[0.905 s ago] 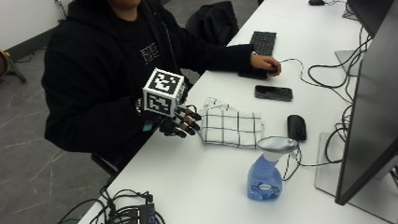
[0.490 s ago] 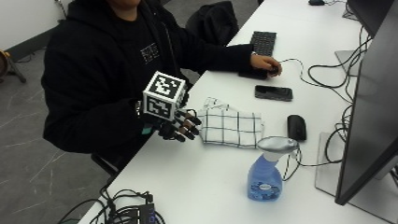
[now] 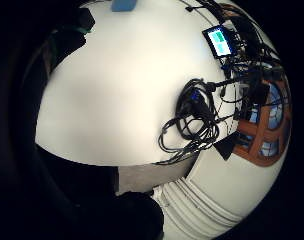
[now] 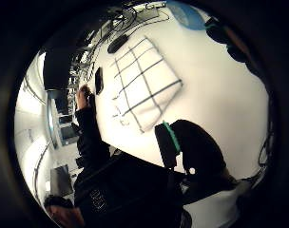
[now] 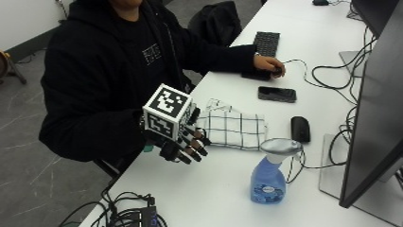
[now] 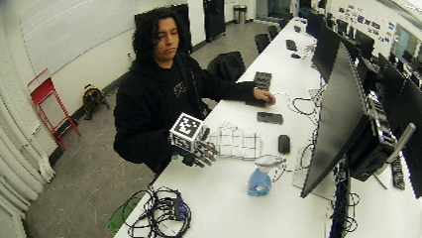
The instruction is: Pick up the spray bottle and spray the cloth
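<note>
Spray bottle (image 5: 271, 177), blue liquid and a grey trigger head, stands upright on the white counter (image 5: 207, 189), nearer the monitor side than the person's edge, and nothing is touching it. In the wide outside view it (image 6: 261, 176) sits just in front of the big dark monitor (image 6: 330, 124). Gloved right hand (image 5: 182, 144) hovers at the counter's near edge, palm down, the grip wide with fingers spread and loosely bent, holding nothing. Between hand and bottle there is bare counter; the two are well apart.

Checked cloth (image 5: 233, 128), white with dark grid lines, lies flat on the counter just beside the gloved hand, towards the far side. The thumb-side palm view picks up that cloth (image 4: 144, 88) spread on the white surface, and a slice of blue bottle (image 4: 189, 14) at the picture's rim.

Beyond the cloth, a black mouse (image 5: 300, 128) rests near the monitor, then a dark phone (image 5: 277, 93) lying flat. The bare left hand (image 5: 269, 64) rests on the counter beside a black keyboard (image 5: 266, 42) further up.

At the counter's near corner a tangle of black cables (image 5: 126, 215) lies heaped; the little-finger-side palm view shows that same coil (image 3: 194, 117) on the white top.
</note>
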A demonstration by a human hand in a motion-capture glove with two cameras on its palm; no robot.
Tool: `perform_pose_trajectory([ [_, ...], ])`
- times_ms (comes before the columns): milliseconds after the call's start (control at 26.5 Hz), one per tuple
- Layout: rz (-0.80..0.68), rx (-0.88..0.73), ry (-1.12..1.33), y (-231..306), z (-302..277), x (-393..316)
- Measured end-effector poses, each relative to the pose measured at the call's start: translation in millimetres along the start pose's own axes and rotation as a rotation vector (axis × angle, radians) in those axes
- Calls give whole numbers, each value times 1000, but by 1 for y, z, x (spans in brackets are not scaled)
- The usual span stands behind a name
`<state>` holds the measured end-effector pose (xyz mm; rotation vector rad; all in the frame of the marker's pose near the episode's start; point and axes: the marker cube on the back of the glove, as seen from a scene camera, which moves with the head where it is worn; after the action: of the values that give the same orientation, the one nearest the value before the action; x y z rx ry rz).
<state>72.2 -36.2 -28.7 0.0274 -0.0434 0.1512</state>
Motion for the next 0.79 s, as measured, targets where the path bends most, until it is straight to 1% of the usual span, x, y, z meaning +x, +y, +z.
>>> perform_pose_trajectory([
  [151, 52, 40, -41, -25, -16, 18],
  [302, 125, 117, -98, -71, -39, 31],
  [452, 98, 121, -128, -79, -57, 54],
  [679, 60, 217, -256, -122, -83, 57],
  [792, 32, 238, -339, -144, -90, 53],
])
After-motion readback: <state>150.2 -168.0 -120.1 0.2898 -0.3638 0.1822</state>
